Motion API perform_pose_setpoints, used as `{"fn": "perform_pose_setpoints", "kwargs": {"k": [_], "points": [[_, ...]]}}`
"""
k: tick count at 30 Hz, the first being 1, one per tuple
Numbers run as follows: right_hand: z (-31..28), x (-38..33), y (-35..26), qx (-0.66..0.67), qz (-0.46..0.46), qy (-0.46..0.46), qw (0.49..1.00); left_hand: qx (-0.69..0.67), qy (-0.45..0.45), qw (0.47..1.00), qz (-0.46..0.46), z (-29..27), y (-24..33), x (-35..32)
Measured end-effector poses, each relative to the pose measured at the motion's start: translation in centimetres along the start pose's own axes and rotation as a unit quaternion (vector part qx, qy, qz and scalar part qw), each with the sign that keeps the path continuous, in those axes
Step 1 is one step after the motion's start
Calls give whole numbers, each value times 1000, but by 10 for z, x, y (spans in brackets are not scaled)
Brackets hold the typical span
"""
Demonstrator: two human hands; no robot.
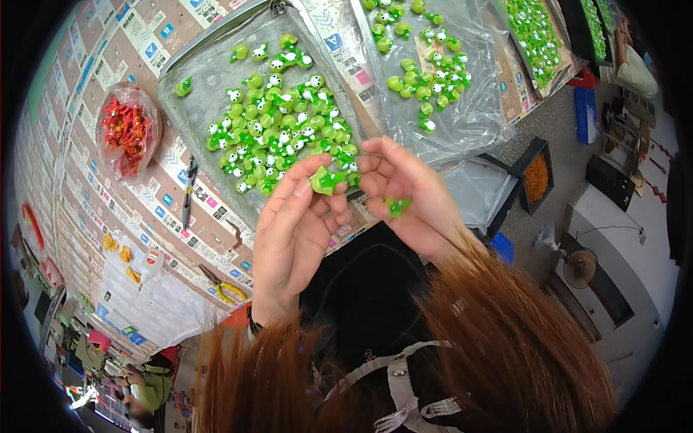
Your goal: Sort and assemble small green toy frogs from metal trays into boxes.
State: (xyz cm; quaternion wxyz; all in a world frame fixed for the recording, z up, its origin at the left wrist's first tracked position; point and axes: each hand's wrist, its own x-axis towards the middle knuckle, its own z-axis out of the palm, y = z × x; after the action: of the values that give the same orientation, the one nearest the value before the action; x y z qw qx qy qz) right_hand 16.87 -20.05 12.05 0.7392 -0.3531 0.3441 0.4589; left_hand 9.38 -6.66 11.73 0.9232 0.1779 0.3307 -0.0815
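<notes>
My left hand pinches a small green plastic figure between thumb and forefinger, its other fingers loosely curled. Close on its right is my right hand, fingers curled, with a smaller, blurred green piece against them. Both hands are over the near edge of a grey metal tray. Green figures with white heads and dark eyes are heaped in the tray, with several scattered toward its far end.
To the right, more green figures lie on a plastic-lined tray. A bag of red pieces, a pen-like tool, yellow-handled pliers and a small white bottle lie left. An orange-filled bin stands lower right.
</notes>
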Motion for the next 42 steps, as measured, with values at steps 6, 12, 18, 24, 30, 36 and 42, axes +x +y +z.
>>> {"fn": "perform_pose_setpoints", "kwargs": {"k": [6,12,18,24,30,36,42], "points": [[-15,5,-2,41,5,-31,999,-64,-36,997,-5,-1,1,-2],[-4,-3,-2,-100,-79,-85,988,-64,-38,997,2,0,-1,0],[3,-10,4,-233,-185,-102,949,8,-1,1000,24,-3,0,0],[0,-6,-4,-187,-40,-156,969,199,32,972,123,1,-7,-1],[-4,5,2,-81,83,-130,985,295,37,946,132,-1,-8,-3],[-4,3,2,-100,101,-122,982,251,53,958,132,5,-11,-3],[0,-1,-2,-120,70,-132,981,292,35,941,170,12,-8,-4]]}}
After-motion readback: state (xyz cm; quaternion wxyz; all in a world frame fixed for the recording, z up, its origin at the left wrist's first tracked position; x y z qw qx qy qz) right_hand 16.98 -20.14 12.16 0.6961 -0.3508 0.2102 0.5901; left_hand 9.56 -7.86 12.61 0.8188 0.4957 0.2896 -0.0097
